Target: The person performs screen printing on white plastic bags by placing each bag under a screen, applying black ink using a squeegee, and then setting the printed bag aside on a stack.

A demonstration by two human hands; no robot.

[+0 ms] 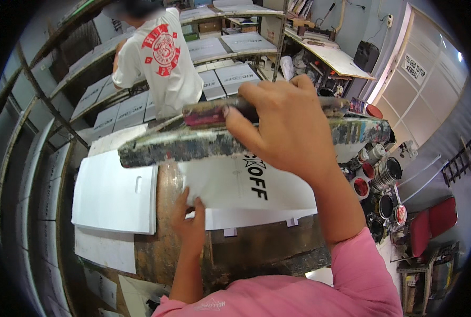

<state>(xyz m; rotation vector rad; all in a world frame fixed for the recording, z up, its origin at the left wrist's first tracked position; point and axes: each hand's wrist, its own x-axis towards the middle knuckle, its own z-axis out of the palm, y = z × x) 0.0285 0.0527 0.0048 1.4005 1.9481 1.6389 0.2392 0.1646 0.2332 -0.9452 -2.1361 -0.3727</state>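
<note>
A screen-printing frame [164,148], its edge crusted with dark ink, is tilted up above the worktable. My right hand [283,124] is closed over a wooden squeegee [209,113] at that frame. Whether the fingers also grip the frame itself is hidden. Underneath lies a white sheet [230,187] with bold black lettering, partly covered by the frame. My left hand [189,216] is at the sheet's left edge, with thumb and fingers closed on it.
Left of the sheet sits a stack of white pieces [114,195] with a slot. Ink tins [386,171] crowd the right side beside a red chair [431,222]. A person in a white shirt [164,58] stands beyond, near racks of printed sheets [235,76].
</note>
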